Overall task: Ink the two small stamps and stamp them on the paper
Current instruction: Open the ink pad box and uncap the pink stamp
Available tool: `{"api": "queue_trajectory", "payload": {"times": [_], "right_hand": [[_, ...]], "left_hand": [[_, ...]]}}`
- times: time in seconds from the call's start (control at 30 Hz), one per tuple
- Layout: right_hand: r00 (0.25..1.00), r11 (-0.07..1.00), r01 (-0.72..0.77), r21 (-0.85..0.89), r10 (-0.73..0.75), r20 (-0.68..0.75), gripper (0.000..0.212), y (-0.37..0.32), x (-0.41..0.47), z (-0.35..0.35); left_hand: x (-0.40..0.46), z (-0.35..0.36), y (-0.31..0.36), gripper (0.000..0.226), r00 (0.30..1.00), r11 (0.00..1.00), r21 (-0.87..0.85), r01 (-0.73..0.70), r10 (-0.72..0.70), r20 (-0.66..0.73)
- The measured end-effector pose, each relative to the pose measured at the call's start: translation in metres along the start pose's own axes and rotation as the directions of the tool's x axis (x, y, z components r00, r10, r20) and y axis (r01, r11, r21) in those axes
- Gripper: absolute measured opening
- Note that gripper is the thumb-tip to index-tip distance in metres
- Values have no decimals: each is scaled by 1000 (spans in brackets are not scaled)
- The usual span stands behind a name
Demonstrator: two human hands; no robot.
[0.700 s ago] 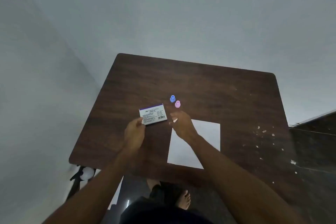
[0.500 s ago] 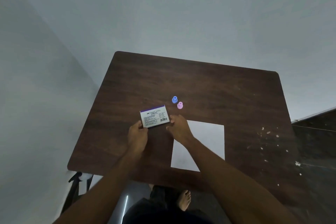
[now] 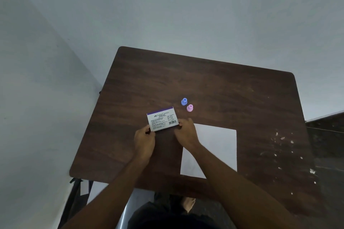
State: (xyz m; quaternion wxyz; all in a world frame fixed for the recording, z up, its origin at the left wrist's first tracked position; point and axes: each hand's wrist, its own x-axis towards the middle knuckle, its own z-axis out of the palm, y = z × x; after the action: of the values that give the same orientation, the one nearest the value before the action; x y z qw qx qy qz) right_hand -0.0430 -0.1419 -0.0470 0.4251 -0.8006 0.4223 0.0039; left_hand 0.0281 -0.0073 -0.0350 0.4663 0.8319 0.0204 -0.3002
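Note:
A white stamp pad box (image 3: 162, 119) with a purple top strip lies on the brown table (image 3: 214, 83), lid shut. My left hand (image 3: 144, 141) pinches its near left corner. My right hand (image 3: 186, 132) grips its near right corner. Two small stamps stand upright just beyond the box to the right: a blue stamp (image 3: 184, 101) and a pink stamp (image 3: 189, 108), close together and untouched. A white sheet of paper (image 3: 217, 147) lies to the right of my hands, partly covered by my right forearm.
White flecks (image 3: 283, 139) mark the table's right side. Grey walls close in behind and to the left. A bare foot (image 3: 189, 204) and dark floor show below the table's near edge. A dark step (image 3: 327, 135) sits at the right.
My right hand moved left from the paper's corner onto the box's right corner. My left hand closed on the left corner. The box and stamps stayed put.

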Motion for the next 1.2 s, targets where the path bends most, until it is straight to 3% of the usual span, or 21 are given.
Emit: {"api": "queue_trajectory", "payload": {"times": [0.23, 0.47, 0.57, 0.73, 0.83, 0.9, 1.03, 1.2], "right_hand": [[992, 994, 105, 16, -104, -75, 26, -14, 13, -18], [990, 994, 105, -17, -106, -93, 25, -39, 36, -29], [992, 994, 113, 16, -112, -61, 22, -46, 41, -29], [982, 980, 184, 79, -187, 29, 26, -59, 56, -32], [987, 989, 146, -11, -145, 67, 32, -67, 69, -33], [989, 993, 108, -42, -102, 109, 23, -71, 80, -31], [982, 998, -54, -39, 60, 178, 22, -79, 95, -26], [985, 993, -105, -57, 112, 134, 13, -84, 100, -19]], "left_hand": [[0, -8, 11, 35, 998, 987, -159, -34, 26, -56], [19, -19, 24, 33, 993, 981, -183, -63, 44, -106], [24, -24, 33, 36, 997, 982, -179, -53, 42, -62], [37, -30, 45, 47, 987, 977, -209, -40, 71, 143], [49, -33, 48, 52, 979, 981, -192, -36, 73, 188], [55, -35, 50, 53, 978, 983, -184, -15, 52, 201], [67, -33, 50, 52, 983, 986, -164, 32, -1, 184], [76, -30, 50, 49, 981, 988, -143, 58, -31, 190]]}}
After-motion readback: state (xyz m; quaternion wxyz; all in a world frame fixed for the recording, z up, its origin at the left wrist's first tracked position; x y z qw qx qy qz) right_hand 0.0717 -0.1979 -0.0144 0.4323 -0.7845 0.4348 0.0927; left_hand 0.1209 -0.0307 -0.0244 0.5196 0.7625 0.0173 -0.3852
